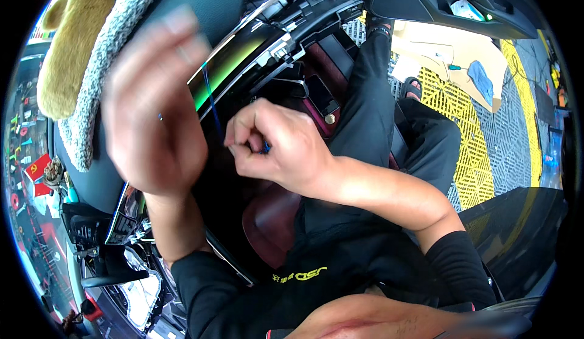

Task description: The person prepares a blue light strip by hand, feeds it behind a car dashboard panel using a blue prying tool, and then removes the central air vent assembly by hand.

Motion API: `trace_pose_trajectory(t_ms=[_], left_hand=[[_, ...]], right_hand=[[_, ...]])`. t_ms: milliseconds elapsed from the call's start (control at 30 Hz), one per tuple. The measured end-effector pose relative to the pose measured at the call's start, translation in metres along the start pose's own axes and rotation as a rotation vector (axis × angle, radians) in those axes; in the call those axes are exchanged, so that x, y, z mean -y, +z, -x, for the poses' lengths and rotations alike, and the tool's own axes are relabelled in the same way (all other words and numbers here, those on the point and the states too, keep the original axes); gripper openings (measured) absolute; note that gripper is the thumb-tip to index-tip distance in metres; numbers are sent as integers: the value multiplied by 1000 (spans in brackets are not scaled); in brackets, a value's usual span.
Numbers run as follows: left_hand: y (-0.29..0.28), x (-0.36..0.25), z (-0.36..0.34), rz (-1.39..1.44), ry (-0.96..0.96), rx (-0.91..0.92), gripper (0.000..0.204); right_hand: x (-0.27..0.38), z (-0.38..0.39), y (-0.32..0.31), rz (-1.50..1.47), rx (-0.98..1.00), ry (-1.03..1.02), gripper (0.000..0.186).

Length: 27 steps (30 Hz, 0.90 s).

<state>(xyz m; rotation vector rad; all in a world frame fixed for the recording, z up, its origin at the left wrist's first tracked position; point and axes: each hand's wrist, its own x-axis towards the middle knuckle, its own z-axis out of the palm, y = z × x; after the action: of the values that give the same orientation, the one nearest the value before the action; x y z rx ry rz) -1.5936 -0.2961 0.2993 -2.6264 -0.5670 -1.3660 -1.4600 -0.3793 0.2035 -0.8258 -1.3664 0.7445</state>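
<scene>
My right hand [277,146] is closed in a fist in the middle of the view, with a bit of blue showing between its curled fingers. A thin blue strand [211,94] runs from near this fist up toward the fingers of my left hand [155,105]. That left hand is raised in front of the dashboard and smeared by motion, so its grip is unclear. Behind the strand lies a long glossy panel with a green sheen [234,65], set along the opened dashboard [304,7].
A brown plush and grey woolly cover [76,53] rests on the dashboard at the left. A phone [322,94] lies beyond my right hand, by my leg. An open car door [426,4] stands at the upper right. Outside, cardboard [453,50] covers part of the grated floor [468,150].
</scene>
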Motion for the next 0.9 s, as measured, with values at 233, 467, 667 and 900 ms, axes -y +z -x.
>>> trace_pose_trajectory(t_ms=[233, 467, 667, 900], left_hand=[[-79, -42, 114, -286, -4, 392, 15], [-220, -92, 257, -660, -272, 262, 19], [-390, -206, 442, -1451, -958, 565, 19], [-527, -382, 606, -1714, -2282, -261, 48]], right_hand=[[29, 23, 6, -206, 429, 280, 24], [43, 35, 29, -50, 600, 109, 15], [33, 57, 29, 90, 618, 234, 12], [32, 85, 13, 126, 564, 344, 9]])
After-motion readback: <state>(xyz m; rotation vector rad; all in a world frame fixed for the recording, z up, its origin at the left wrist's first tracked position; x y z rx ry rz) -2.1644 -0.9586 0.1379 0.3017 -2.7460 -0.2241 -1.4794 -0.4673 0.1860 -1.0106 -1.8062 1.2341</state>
